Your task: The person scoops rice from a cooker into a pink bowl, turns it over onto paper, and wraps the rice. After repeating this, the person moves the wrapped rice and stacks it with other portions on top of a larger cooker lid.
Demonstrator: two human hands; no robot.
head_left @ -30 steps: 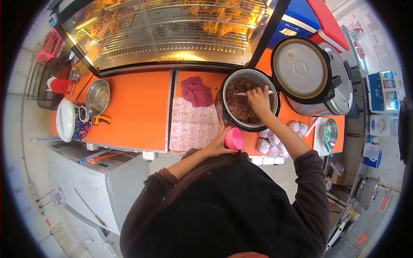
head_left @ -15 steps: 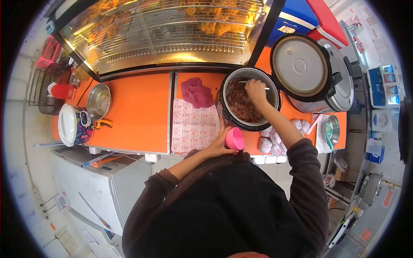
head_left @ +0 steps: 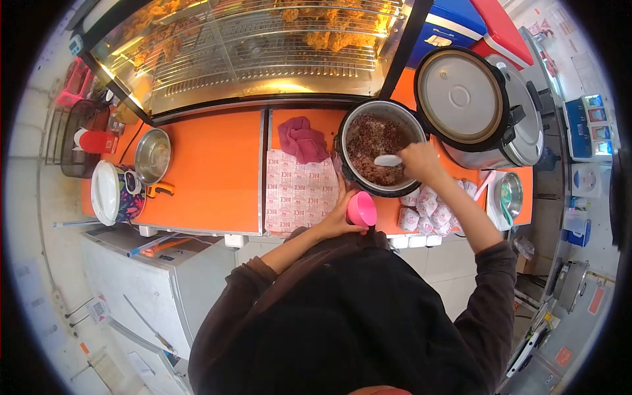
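Note:
My right hand (head_left: pixel 421 162) is closed round the handle of a pale spoon (head_left: pixel 388 160), whose bowl is over the dark reddish rice (head_left: pixel 375 141) in the round cooker pot (head_left: pixel 345 168). Just below the pot's left side, my left hand (head_left: pixel 340 214) holds a pink cup (head_left: pixel 361 209), its opening facing up. Left of the cup lie printed paper sheets (head_left: pixel 299 194), with a maroon cloth (head_left: pixel 303 140) at their top edge. Several wrapped bundles (head_left: pixel 426 209) sit right of the cup, partly under my right forearm.
A glass warmer (head_left: pixel 250 85) with fried food stands behind the orange counter (head_left: pixel 210 171). The cooker's open lid (head_left: pixel 461 99) is at the right, near a metal bowl with a green utensil (head_left: pixel 509 194). At the left are a metal bowl (head_left: pixel 153 156) and a white-lidded container (head_left: pixel 105 192).
My right hand has moved right and toward me, from inside the pot to its right rim. The spoon's bowl now shows above the rice. My left hand and the cup have barely shifted.

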